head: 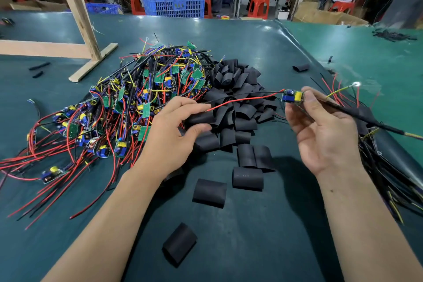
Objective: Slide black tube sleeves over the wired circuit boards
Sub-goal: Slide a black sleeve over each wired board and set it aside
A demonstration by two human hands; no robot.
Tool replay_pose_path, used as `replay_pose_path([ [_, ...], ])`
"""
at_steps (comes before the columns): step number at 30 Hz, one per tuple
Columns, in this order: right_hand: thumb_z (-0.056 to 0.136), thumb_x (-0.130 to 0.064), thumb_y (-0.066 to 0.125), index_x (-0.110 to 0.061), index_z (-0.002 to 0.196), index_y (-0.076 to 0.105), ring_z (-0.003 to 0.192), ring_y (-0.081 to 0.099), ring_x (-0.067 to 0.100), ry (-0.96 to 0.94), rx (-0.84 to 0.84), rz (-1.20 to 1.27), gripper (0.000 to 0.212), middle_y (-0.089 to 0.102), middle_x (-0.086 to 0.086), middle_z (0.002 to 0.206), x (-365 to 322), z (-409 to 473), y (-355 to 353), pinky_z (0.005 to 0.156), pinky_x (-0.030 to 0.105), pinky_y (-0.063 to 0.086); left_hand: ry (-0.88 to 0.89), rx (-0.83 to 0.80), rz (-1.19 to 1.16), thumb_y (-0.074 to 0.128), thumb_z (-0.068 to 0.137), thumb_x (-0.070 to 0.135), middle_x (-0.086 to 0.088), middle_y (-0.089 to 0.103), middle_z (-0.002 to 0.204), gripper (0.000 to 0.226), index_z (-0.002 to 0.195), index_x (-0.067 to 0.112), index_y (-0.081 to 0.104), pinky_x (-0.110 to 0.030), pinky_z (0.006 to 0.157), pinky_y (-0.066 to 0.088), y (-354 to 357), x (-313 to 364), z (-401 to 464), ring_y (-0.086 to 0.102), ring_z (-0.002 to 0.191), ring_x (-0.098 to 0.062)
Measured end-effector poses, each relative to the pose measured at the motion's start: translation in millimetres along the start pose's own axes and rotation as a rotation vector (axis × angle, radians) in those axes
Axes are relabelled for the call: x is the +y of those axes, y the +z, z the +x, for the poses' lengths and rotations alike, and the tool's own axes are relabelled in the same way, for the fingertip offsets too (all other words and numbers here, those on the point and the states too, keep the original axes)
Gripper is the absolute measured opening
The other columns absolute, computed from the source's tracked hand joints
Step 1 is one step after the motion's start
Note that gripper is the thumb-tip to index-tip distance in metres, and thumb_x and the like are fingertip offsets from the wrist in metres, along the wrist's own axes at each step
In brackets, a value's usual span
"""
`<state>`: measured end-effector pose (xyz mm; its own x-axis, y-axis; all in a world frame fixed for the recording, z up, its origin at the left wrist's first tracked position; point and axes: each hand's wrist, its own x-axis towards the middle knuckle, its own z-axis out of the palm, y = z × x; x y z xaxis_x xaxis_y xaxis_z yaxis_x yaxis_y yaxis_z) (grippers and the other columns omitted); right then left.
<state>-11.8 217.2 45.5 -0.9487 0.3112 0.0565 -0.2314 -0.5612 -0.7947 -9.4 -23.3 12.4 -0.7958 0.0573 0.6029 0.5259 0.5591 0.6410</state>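
On the green bench mat [229, 236], beside the heap of black tube sleeves [235, 101], the right hand [325, 130] pinches a small wired circuit board [291, 96] — the left hand [176, 130] grips one sleeve, threading the board's red lead [240, 101]; next, slide it along.

Right hand [325, 130]: a small circuit board [292, 96] is pinched at the fingertips and held up above the table [251, 36].
Left hand [176, 130]: a black tube sleeve [201, 118] is gripped at the edge of the sleeve pile [235, 98]; the board's red wire [242, 100] is touched at the fingertips.
Board heap [128, 103]: wired boards are piled to the left of the sleeve pile.
Loose sleeves: one [210, 193] is seen between the forearms, another [179, 244] nearer the camera.
Wooden frame [75, 16]: stood at the far left.
Blue crate [173, 2]: seen beyond the table.
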Motion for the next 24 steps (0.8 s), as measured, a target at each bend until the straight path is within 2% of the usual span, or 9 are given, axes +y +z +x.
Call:
replay_pose_path([
  [4,0.091,-0.004,0.063,-0.003,0.088,0.067,0.068,0.070,0.015,-0.013,0.068,-0.030,0.004,0.072,0.003,0.074,3.3,1.4,-1.0,0.064,0.023,0.056,0.033,0.054,-0.071,0.076,0.081,0.006,0.007,0.062,0.108,0.043,0.120,0.019,0.064,-0.016,0.097,0.042,0.5,0.2,-0.8,0.058,0.106,0.001],
  [9,0.090,-0.003,0.065,-0.005,0.083,0.067,0.067,0.069,0.014,0.006,0.149,-0.022,0.008,0.071,0.003,0.073,4.3,3.7,-2.8,0.061,0.021,0.056,0.041,0.074,-0.142,0.074,0.081,0.009,0.009,0.061,0.108,0.048,0.124,0.023,0.058,-0.017,0.098,0.042,0.4,-0.7,-1.5,0.059,0.107,-0.002],
  [13,0.089,-0.002,0.066,-0.007,0.080,0.067,0.067,0.069,0.013,0.029,0.170,-0.040,0.010,0.071,0.003,0.072,6.0,2.9,-2.0,0.060,0.021,0.056,0.071,0.066,-0.174,0.074,0.081,0.009,0.006,0.063,0.110,0.046,0.123,0.021,0.058,-0.016,0.097,0.042,2.1,0.0,-2.6,0.060,0.109,-0.002],
  [18,0.088,-0.003,0.068,-0.007,0.080,0.067,0.068,0.069,0.015,0.044,0.177,-0.063,0.010,0.071,0.004,0.074,5.2,4.1,-4.3,0.059,0.021,0.056,0.069,0.112,-0.233,0.073,0.082,0.007,-0.004,0.063,0.110,0.046,0.120,0.027,0.057,-0.019,0.096,0.043,1.2,-2.5,-2.0,0.061,0.110,-0.011],
  [21,0.088,-0.004,0.068,-0.008,0.078,0.068,0.068,0.069,0.014,0.027,0.163,-0.073,0.011,0.071,0.002,0.072,5.6,4.0,-3.4,0.060,0.021,0.055,0.067,0.129,-0.235,0.074,0.082,0.009,-0.003,0.063,0.110,0.046,0.118,0.031,0.057,-0.021,0.096,0.044,-0.1,-5.2,-1.6,0.061,0.110,-0.013],
  [24,0.089,-0.004,0.067,-0.011,0.076,0.069,0.067,0.069,0.012,-0.030,0.141,-0.041,0.015,0.071,0.000,0.072,5.1,3.5,-1.3,0.061,0.021,0.055,0.068,0.114,-0.222,0.075,0.082,0.011,0.001,0.063,0.111,0.043,0.119,0.027,0.059,-0.023,0.098,0.045,0.4,-8.7,-1.9,0.061,0.111,-0.016],
])
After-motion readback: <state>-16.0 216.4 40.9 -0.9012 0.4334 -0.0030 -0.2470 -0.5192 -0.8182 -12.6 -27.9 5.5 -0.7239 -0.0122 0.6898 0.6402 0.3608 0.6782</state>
